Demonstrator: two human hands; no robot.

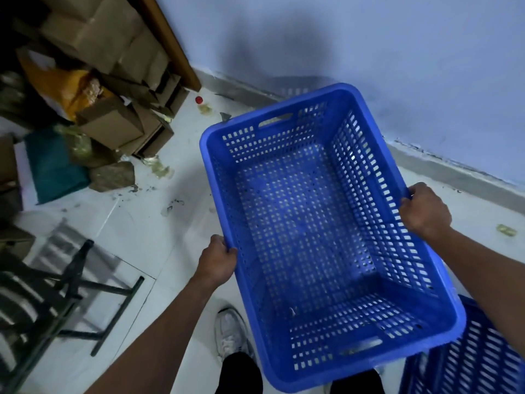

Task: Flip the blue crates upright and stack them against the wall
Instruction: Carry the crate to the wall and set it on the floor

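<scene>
Two bare hands hold a blue perforated crate (321, 228) upright, open side up and off the floor, in front of the person and near the pale wall (397, 52). The left hand (217, 261) has its fingers curled over the left long rim; the right hand (424, 213) has its fingers wrapped over the right long rim. A second blue crate (468, 356) sits at lower right, partly behind the held one. Cardboard boxes (113, 120) are piled at upper left.

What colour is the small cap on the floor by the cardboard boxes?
Red. The cap lies near the boxes, seen in the head view.
</scene>
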